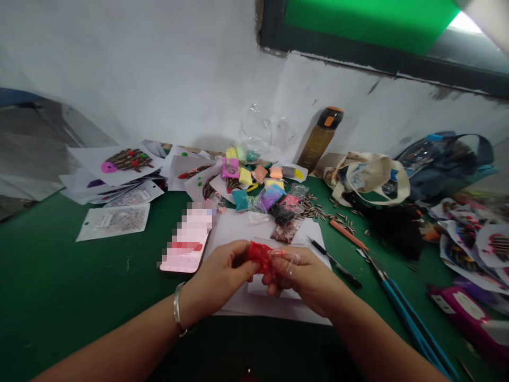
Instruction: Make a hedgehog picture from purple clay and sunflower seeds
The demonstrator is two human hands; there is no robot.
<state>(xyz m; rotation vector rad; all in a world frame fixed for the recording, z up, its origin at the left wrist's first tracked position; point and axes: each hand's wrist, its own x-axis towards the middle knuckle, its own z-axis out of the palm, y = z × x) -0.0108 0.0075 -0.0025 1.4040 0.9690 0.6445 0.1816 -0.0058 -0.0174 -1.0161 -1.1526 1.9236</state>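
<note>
Both hands meet over the white paper (234,228), holding a small clear packet of red modelling clay (260,255). My left hand (228,270), with a silver bracelet at the wrist, pinches the packet's left side. Fingers of my right hand (300,270) are closed on its right side, where loose clear plastic shows. Just beyond the hands lies a brown packet of clay (285,232). A phone (189,239) with a lit, partly blurred screen rests left of the paper. To the right of my right hand is a black pen (336,263).
Colourful clay packets (240,199) and sunflower seeds (314,207) lie behind the paper. Decorated sheets (127,159) are piled at left. A bottle (321,138) leans near the wall. A cloth bag (368,178), blue-handled scissors (409,318) and a magenta object (461,313) are at right.
</note>
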